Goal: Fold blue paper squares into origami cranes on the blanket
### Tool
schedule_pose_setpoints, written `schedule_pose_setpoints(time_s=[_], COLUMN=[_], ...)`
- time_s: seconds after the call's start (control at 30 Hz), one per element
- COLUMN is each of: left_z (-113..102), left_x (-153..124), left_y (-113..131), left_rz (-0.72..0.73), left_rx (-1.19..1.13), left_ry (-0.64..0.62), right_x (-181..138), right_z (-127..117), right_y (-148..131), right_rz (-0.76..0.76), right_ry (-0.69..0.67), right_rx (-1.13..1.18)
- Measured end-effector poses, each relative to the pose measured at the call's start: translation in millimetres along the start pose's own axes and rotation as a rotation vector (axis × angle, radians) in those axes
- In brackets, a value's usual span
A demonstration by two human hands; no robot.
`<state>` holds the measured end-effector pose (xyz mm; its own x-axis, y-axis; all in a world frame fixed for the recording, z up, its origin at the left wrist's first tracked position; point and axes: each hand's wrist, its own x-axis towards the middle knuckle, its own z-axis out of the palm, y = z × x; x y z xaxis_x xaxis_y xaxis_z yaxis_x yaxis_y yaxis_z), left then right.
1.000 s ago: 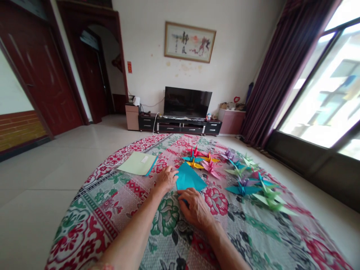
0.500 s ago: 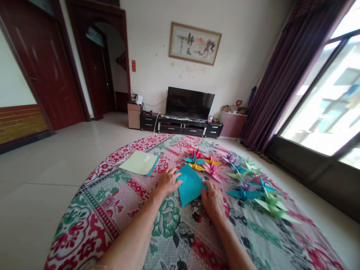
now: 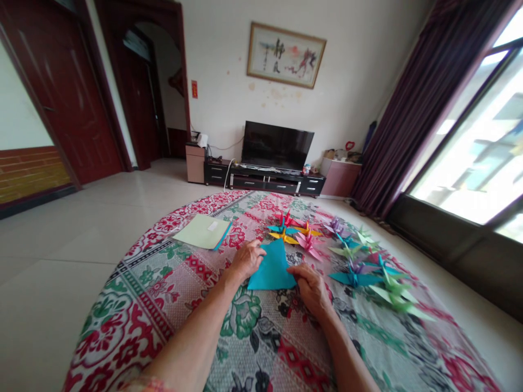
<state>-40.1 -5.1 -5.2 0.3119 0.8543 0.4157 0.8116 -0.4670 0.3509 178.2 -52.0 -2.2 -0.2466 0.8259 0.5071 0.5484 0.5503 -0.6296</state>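
A teal paper sheet (image 3: 273, 267), folded into a triangle, lies on the floral cloth (image 3: 171, 294) between my hands. My left hand (image 3: 246, 259) presses its left edge with curled fingers. At the paper's lower right corner, my right hand (image 3: 311, 285) pinches the edge with closed fingers. Just beyond the paper sit several folded paper cranes in red, yellow and pink (image 3: 295, 234).
A stack of flat paper sheets (image 3: 203, 232) lies to the left on the cloth. More cranes, green, teal and purple (image 3: 373, 272), spread to the right. A TV on a low stand (image 3: 278, 147), dark doors (image 3: 53, 109) and a curtained window (image 3: 469, 136) surround the tiled floor.
The teal paper went from an open diamond shape to a triangle with its point away from me. My right hand moved from the near corner to the right corner.
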Motion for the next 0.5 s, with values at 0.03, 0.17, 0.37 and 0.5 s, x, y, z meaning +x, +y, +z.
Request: schedule_pose_setpoints(time_s=[0.03,0.17,0.37,0.5], left_z=[1.0,4.6,6.9,4.9], left_x=[0.5,1.2,-0.3,-0.2], left_y=[-0.4,-2.4,-2.0,0.9], left_rz=[0.015,0.083,0.119,0.145], left_rx=[0.008,0.014,-0.005,-0.002], left_ry=[-0.011,-0.023,-0.017,-0.036], right_x=[-0.3,-0.9,-3.5,-3.0], right_z=[0.0,0.9,-0.8,-2.1], right_y=[1.4,4.6,-6.5,-16.1], right_rz=[-0.031,-0.12,-0.116,-0.069], right_ry=[-0.014,-0.046,-0.133,-0.13], right_rx=[0.001,-0.067,-0.22,-0.252])
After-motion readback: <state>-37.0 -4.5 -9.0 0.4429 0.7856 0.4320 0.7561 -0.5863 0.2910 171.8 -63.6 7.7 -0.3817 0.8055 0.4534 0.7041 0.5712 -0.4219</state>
